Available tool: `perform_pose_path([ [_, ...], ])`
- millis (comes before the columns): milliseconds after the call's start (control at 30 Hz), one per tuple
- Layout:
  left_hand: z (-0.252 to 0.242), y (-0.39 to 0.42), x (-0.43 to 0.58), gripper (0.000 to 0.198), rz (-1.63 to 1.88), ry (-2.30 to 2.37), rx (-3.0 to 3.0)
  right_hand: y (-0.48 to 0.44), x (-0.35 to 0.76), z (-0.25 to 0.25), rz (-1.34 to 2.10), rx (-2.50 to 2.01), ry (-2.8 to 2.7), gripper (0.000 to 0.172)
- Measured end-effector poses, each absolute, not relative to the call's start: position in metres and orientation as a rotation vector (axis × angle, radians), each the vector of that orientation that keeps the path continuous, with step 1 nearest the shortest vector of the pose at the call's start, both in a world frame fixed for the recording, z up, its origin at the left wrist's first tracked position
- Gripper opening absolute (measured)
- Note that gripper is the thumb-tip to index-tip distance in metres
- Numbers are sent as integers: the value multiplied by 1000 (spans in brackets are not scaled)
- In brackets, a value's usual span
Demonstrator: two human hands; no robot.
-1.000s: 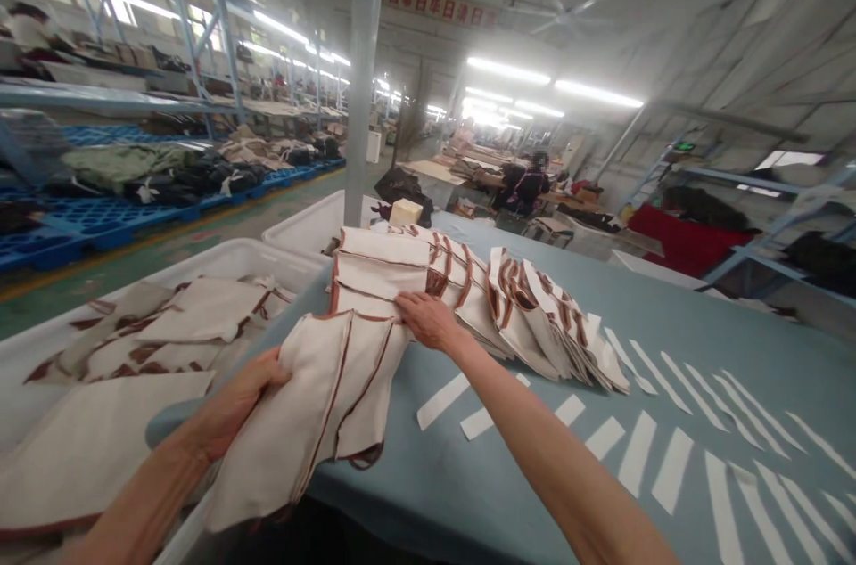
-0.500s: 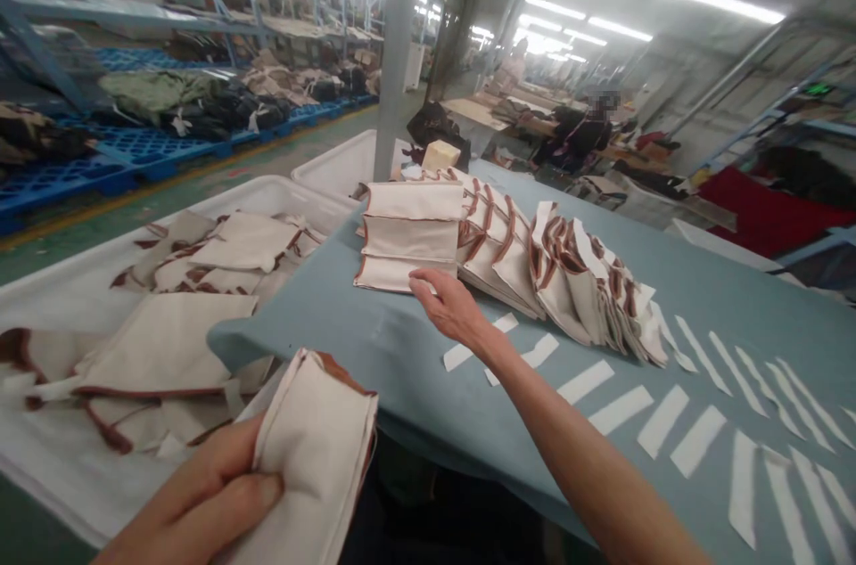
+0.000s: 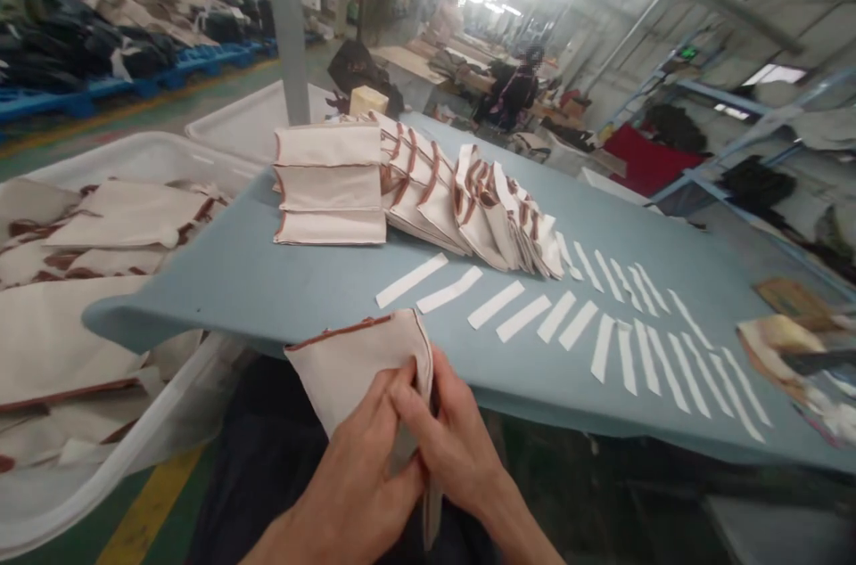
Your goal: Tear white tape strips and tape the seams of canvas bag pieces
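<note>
Between my hands is a cream fabric bag piece [image 3: 354, 369] with brown edging along its top, held in front of the table's near edge. My left hand [image 3: 374, 449] is closed on its lower side. The fingers of my right hand [image 3: 455, 440] pinch its right edge, close against the left fingers. Beyond it, on the table, lie folded cream pieces [image 3: 331, 186] stacked flat at the left. A leaning row of similar brown-edged pieces [image 3: 488, 217] runs on to the right.
A blue-green cloth covers the table [image 3: 227, 280]. Several white strips [image 3: 491, 305] lie in rows across it. At the left, a white bin [image 3: 167, 413] holds more cream pieces. A grey post [image 3: 287, 30] rises behind the table. A person in dark clothes [image 3: 508, 97] is far back.
My right hand has left the stack on the table and now grips the bag piece beside my left hand. The piece has come in front of me, and the view has swung right.
</note>
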State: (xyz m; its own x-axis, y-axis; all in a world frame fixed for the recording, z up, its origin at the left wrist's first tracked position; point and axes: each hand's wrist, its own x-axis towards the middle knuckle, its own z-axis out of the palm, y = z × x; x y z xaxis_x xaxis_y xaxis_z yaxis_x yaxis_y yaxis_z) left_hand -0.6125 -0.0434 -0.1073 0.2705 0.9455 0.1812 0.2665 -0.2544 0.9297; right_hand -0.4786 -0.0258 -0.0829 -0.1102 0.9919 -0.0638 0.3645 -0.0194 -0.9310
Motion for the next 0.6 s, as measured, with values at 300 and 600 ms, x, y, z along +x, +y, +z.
perform_pose_path([
  [300,-114,-42,-637,23,1482,1364,2199,-42,-425,-101,1172,-1284,-1613,49],
  [600,-106,-40,-629,6,1301,1281,2221,-59,-408,-102,923,-1142,-1812,38],
])
